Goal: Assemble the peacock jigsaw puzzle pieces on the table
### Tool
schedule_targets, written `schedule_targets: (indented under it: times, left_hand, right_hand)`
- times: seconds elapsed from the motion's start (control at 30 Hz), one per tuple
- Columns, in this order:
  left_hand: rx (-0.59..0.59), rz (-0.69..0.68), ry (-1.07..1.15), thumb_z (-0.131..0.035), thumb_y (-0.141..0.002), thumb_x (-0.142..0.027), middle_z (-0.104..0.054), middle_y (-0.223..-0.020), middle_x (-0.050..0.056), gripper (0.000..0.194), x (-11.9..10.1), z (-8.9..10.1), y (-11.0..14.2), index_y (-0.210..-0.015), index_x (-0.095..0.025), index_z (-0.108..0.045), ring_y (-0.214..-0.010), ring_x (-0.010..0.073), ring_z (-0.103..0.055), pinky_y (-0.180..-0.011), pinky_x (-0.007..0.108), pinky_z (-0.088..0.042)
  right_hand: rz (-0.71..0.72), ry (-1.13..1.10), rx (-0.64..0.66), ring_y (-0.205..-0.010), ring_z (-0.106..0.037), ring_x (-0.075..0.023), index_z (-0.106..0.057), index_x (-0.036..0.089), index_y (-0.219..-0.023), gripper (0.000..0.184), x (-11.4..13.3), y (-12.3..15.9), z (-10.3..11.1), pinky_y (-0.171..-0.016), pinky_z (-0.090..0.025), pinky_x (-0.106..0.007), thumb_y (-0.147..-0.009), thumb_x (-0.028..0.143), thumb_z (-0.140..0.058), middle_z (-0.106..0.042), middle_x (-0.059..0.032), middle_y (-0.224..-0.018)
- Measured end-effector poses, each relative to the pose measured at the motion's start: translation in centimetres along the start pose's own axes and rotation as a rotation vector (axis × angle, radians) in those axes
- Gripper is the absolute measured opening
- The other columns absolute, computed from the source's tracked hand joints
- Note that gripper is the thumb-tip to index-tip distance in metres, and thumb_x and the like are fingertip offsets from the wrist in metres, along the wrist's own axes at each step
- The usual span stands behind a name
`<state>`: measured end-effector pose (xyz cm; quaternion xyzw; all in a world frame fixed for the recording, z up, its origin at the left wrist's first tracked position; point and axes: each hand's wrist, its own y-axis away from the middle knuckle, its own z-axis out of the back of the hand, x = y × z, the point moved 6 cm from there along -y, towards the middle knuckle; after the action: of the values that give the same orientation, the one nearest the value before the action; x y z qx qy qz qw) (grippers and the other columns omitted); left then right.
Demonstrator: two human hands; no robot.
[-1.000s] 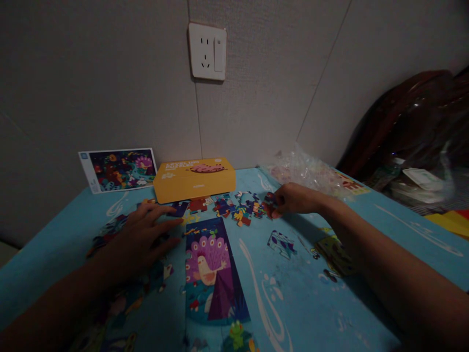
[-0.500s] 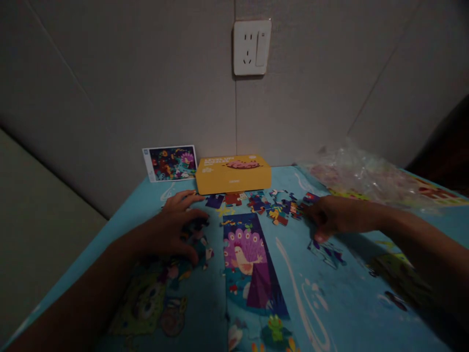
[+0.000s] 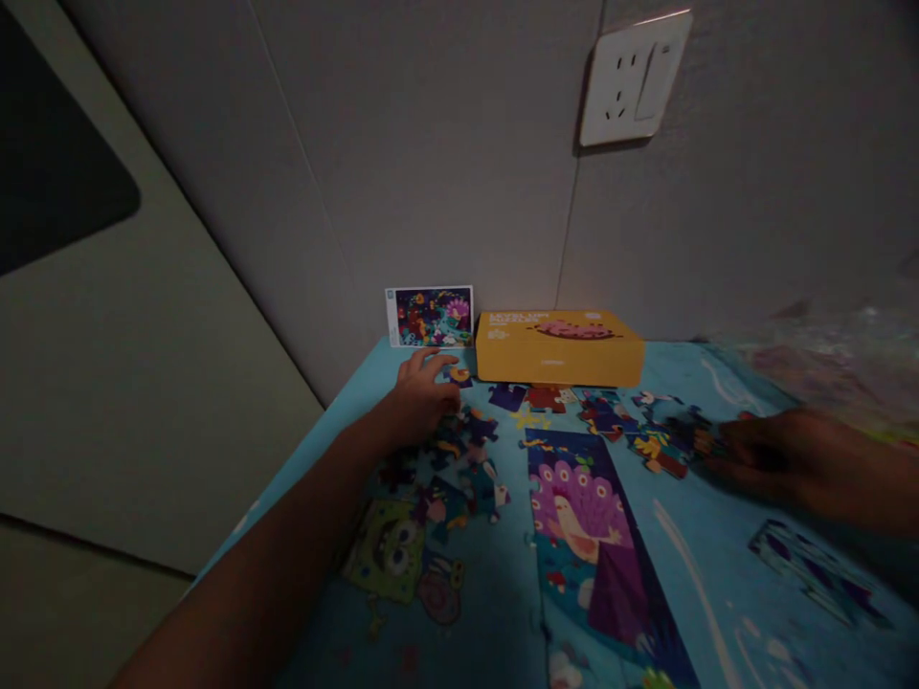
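Observation:
My left hand [image 3: 425, 394] reaches to the back left of the table, fingers curved and apart, beside a puzzle piece with a yellow-orange pattern [image 3: 458, 376]. Below its palm and wrist lies a loose heap of dark puzzle pieces [image 3: 449, 459]. At the right my right hand [image 3: 804, 464] is low over the table, smeared by motion, its fingertips at the edge of a cluster of colourful pieces [image 3: 664, 450]. Whether it pinches one is unclear. Between the hands lies a joined puzzle section [image 3: 581, 526] showing a purple peacock.
A yellow puzzle box [image 3: 560, 359] stands against the wall, with a picture card [image 3: 435, 316] leaning left of it. Clear plastic wrapping [image 3: 840, 359] lies at the right. Teal-and-purple pieces [image 3: 818, 569] lie front right on the blue printed tablecloth [image 3: 710, 517].
The view has swung left. My left hand has moved away from the heap's front toward the back, near the picture card. My right hand stays near the right-hand pieces.

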<state>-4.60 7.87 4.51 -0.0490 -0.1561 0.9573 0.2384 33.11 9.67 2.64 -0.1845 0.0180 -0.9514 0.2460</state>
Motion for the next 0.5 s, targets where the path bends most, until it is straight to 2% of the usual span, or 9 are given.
schedule_targets:
  times: [0.03, 0.1, 0.27, 0.4, 0.5]
  left_hand:
    - [-0.007, 0.013, 0.003, -0.065, -0.080, -0.008, -0.052, -0.140, 0.009, 0.016, 0.4, 0.1, 0.0, -0.074, -0.020, -0.074, -0.136, 0.0385, -0.033, -0.108, 0.061, -0.034]
    - [-0.031, 0.047, 0.004, -0.065, -0.079, -0.008, -0.051, -0.141, 0.007, 0.017, 1.1, 0.6, 0.0, -0.068, -0.019, -0.072, -0.136, 0.0375, -0.032, -0.109, 0.061, -0.032]
    - [-0.056, 0.132, 0.013, -0.070, -0.081, -0.016, -0.051, -0.142, 0.007, 0.016, 2.7, 1.9, 0.2, -0.066, -0.018, -0.072, -0.138, 0.0377, -0.028, -0.110, 0.062, -0.027]
    - [-0.005, 0.177, 0.036, -0.075, -0.080, -0.019, -0.055, -0.139, 0.009, 0.018, 3.3, 1.4, 0.2, -0.063, -0.017, -0.071, -0.137, 0.0399, -0.029, -0.109, 0.064, -0.027]
    - [0.069, 0.177, 0.061, -0.076, -0.077, -0.014, -0.055, -0.139, 0.010, 0.018, 2.9, 0.8, 0.2, -0.060, -0.016, -0.070, -0.138, 0.0434, -0.028, -0.107, 0.067, -0.028]
  right_hand:
    - [-0.009, -0.009, 0.127, -0.038, -0.042, -0.0152, -0.050, 0.025, -0.053, 0.064, 0.0, 0.0, -0.8, -0.041, -0.031, -0.033, -0.077, 0.083, -0.042, -0.046, -0.0031, -0.046]
    - [-0.044, 0.012, 0.235, -0.042, -0.043, -0.0167, -0.050, 0.025, -0.056, 0.060, -0.4, 0.0, -1.7, -0.044, -0.031, -0.034, -0.081, 0.079, -0.040, -0.045, -0.0034, -0.048]
    - [-0.083, 0.053, 0.244, -0.045, -0.045, -0.0178, -0.049, 0.025, -0.060, 0.052, -2.3, 0.1, -2.6, -0.048, -0.031, -0.036, -0.088, 0.069, -0.041, -0.046, -0.0028, -0.052]
    - [-0.072, 0.045, 0.242, -0.044, -0.045, -0.0181, -0.048, 0.025, -0.059, 0.055, -2.5, 0.2, -2.8, -0.048, -0.032, -0.035, -0.087, 0.072, -0.041, -0.044, -0.0016, -0.051]
    - [-0.084, 0.058, 0.260, -0.046, -0.045, -0.0184, -0.049, 0.025, -0.059, 0.057, -2.2, 0.3, -2.7, -0.048, -0.033, -0.034, -0.085, 0.074, -0.039, -0.045, -0.0017, -0.052]
